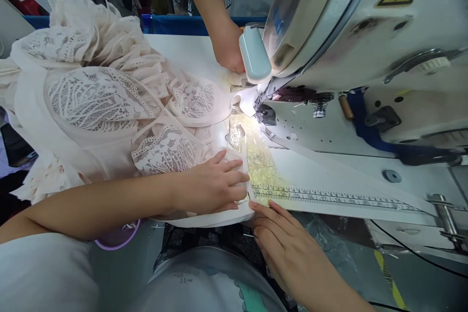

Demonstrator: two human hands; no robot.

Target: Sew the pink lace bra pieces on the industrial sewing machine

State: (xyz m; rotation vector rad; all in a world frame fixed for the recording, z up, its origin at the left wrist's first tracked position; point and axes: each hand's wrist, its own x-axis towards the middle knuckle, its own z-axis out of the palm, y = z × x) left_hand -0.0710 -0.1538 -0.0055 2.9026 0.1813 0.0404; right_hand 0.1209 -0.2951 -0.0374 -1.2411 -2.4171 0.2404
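My left hand (215, 184) lies flat on a cream bra part, fingers spread, its fingertips along a narrow band edge (247, 175). At the table's front edge is my right hand (280, 234), fingers curled and fingertips touching the lower end of that band. A thin metal tip (249, 235) sticks out beside its curled fingers; the rest of that item is hidden. Cream lace bras (98, 97) are heaped left of the hands. One cup (197, 100) leads up to the sewing machine's needle area (258, 102), under a bright lamp.
Another person's hand (227, 46) rests on the far side of the table by the sewing machine (329, 19). A printed ruler (329, 198) runs along the front edge. Yellowish clear tape (261, 161) covers the table there. Below stands a purple-rimmed bin (119, 243).
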